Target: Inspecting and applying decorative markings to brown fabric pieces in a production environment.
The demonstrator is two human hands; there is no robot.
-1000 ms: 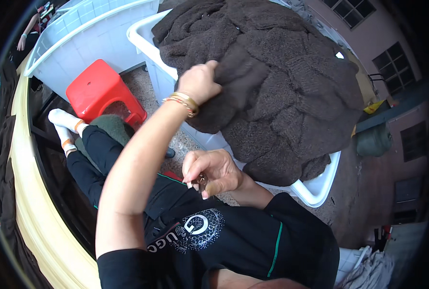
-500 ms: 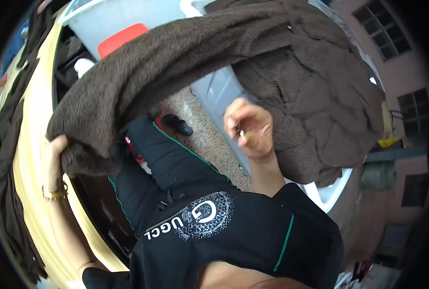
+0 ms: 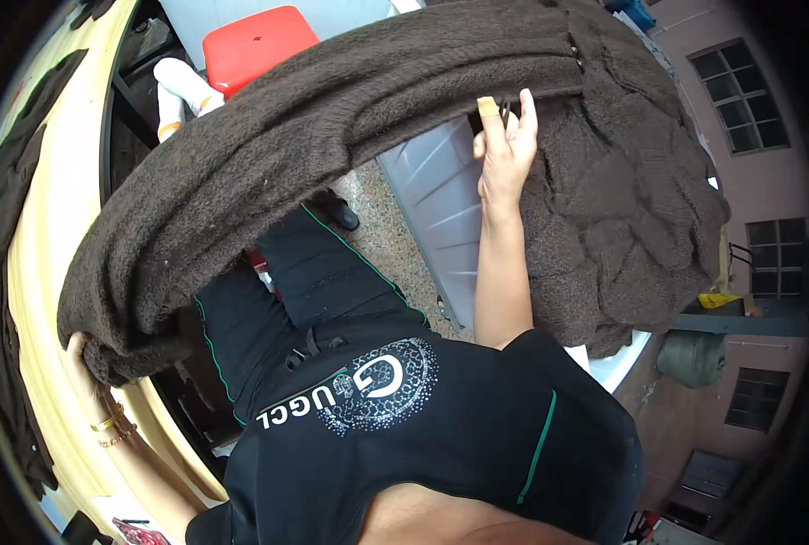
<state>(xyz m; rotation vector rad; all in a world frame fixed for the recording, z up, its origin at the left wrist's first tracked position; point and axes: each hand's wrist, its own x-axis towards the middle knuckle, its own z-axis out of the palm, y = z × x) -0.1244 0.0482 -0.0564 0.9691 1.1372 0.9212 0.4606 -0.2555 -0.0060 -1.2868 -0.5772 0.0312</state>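
Note:
A long dark brown fleecy cloth (image 3: 241, 173) hangs in a thick fold from the left across to a heap at the right. My left hand (image 3: 79, 361) grips its left end, fingers partly hidden in the folds. My right hand (image 3: 508, 150) is raised at the cloth's lower edge, near the heap. Yellow tape wraps one of its fingertips. Between its fingers is a small dark tool (image 3: 504, 113), too small to make out its kind. The brown heap (image 3: 613, 209) fills a pale plastic bin (image 3: 432, 204).
A pale yellow tabletop (image 3: 46, 245) runs along my left, with more brown cloth (image 3: 14, 191) on it. Beyond the held fold are a red stool (image 3: 257, 41) and white footwear (image 3: 179, 91). A dark sandal (image 3: 339, 211) shows on the speckled floor (image 3: 388, 243).
My right hand has moved up and away to the cloth's edge, its fingers now extended. My left hand is slightly lower and further left, and the fold stretches out longer.

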